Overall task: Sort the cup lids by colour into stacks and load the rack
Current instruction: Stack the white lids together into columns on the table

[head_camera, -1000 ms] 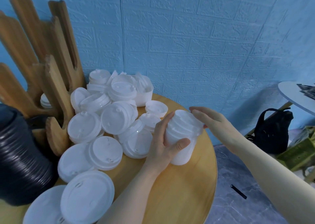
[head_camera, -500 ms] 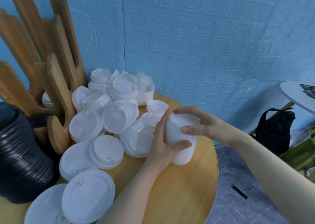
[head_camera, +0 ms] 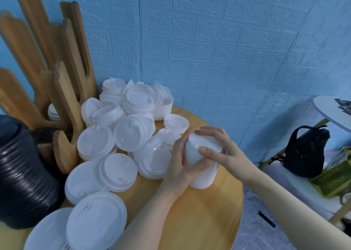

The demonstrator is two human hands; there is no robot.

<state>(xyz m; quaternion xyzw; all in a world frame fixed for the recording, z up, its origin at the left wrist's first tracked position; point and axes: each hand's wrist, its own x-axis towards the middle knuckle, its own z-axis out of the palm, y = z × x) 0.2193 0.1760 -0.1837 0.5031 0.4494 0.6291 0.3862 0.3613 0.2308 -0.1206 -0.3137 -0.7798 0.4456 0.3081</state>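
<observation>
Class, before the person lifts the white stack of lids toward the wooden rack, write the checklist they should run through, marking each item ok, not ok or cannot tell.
1. Left hand grips the side of the white lid stack: ok.
2. Right hand holds the top of the stack: ok.
3. Stack stands on the round table: ok.
4. Stack holds only white lids: ok as far as visible.
5. Free slot in the wooden rack: cannot tell.
6. All loose white lids gathered: not ok, many lie in a heap.
</observation>
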